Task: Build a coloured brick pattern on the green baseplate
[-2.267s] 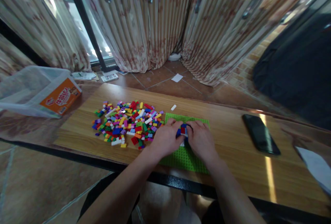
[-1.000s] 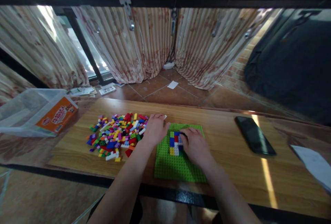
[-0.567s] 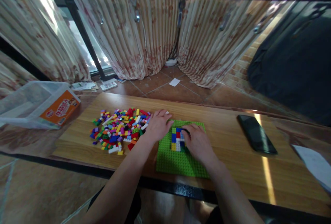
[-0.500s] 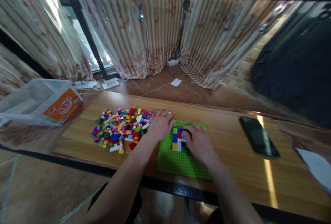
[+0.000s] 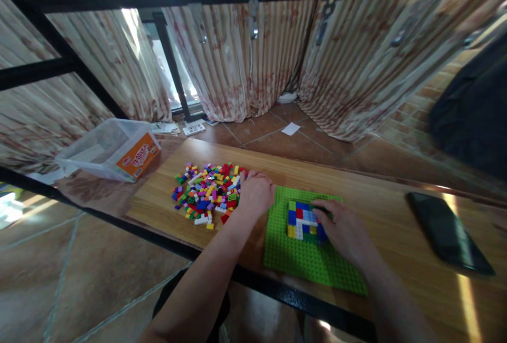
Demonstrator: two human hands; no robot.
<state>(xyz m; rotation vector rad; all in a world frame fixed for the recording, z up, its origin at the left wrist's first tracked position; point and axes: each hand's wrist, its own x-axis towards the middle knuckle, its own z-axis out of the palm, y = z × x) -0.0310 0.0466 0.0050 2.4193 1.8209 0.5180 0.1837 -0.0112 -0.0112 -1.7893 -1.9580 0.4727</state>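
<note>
The left hand [image 5: 256, 191] curls at the right edge of the brick pile [image 5: 209, 191] on the worktop [image 5: 388, 200]; whether its grip holds anything is hidden. The right hand [image 5: 344, 227] bends over the right side of the block [image 5: 300, 222] on the green plate [image 5: 304, 266], its grip unclear too. Best steady the block lightly and take bricks singly.

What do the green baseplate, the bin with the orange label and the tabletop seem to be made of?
Green baseplate: probably molded plastic, fairly matte, judging by its regular studs.
Bin: likely clear, slightly cloudy plastic; its walls are see-through.
Tabletop: wood or wood-look laminate, smooth with a slight sheen; grain shows, but the picture can't settle which.
</note>
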